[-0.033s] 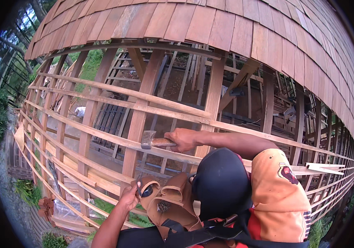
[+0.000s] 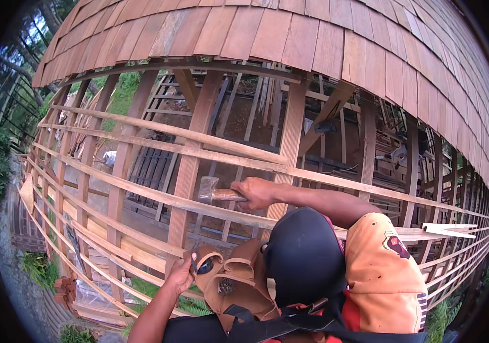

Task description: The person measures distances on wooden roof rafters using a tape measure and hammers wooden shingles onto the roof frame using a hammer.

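My right hand (image 2: 256,193) is closed round the wooden handle of a hammer (image 2: 209,189) with a broad grey metal head. The head overlaps an upright timber post (image 2: 187,171) in view, just above a horizontal wooden batten (image 2: 159,197); whether it touches either, I cannot tell. Lower left, my left hand (image 2: 180,273) is closed beside the edge of a brown leather tool pouch (image 2: 239,291). What its fingers grip there is hidden. A dark rounded object (image 2: 205,265) sits in the pouch's left pocket, and a bunch of nails (image 2: 227,286) lies in its middle one.
Wooden shingles (image 2: 256,34) overhang the top of the frame. Long battens (image 2: 393,191) run across several posts on both sides. A black rounded cap (image 2: 307,257) blocks part of the view. Stacked boards lie beyond the frame, and bricks (image 2: 65,290) sit at lower left.
The hammer head has shifted slightly up and right, away from the batten, with my right hand. My left hand stays by the pouch.
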{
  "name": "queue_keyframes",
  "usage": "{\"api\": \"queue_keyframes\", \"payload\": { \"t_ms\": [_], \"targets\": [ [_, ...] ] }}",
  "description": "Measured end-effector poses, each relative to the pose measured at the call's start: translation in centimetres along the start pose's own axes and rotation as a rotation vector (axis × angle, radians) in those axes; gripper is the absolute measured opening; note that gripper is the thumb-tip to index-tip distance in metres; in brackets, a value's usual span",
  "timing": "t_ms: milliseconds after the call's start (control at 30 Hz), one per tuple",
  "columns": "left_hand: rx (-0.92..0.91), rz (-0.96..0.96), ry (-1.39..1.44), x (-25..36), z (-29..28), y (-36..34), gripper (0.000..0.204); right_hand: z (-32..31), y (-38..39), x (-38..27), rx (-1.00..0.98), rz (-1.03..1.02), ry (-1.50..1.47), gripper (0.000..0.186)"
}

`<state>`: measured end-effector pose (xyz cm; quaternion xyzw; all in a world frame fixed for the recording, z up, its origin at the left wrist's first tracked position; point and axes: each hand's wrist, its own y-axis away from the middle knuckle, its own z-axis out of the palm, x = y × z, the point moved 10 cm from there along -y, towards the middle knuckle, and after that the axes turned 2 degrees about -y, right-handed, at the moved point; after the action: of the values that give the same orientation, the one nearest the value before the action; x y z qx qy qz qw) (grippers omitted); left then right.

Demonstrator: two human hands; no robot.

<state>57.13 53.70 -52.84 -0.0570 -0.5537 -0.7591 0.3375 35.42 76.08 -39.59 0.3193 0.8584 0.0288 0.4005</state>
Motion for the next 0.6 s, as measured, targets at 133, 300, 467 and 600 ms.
{"api": "queue_keyframes", "payload": {
  "t_ms": [133, 300, 467, 600],
  "targets": [
    [0.008, 0.016, -0.071, -1.7, 2.3, -1.4, 0.033, -2.8, 6.8, 8.5, 0.425, 0.236, 0.147, 0.038],
    [0.068, -0.135, -0.034, -6.9, -1.4, -2.0, 0.025, -4.7, 9.7, 14.0, 0.669, 0.377, 0.165, 0.039],
    [0.144, -0.112, -0.263, -9.3, -0.6, -4.9, 0.027, -7.2, 11.6, 15.1, 0.748, 0.280, 0.179, 0.052],
    [0.151, -0.141, -0.177, -10.2, 0.9, -2.9, 0.029, -5.5, 7.4, 15.8, 0.583, 0.317, 0.225, 0.053]
  ]
}}
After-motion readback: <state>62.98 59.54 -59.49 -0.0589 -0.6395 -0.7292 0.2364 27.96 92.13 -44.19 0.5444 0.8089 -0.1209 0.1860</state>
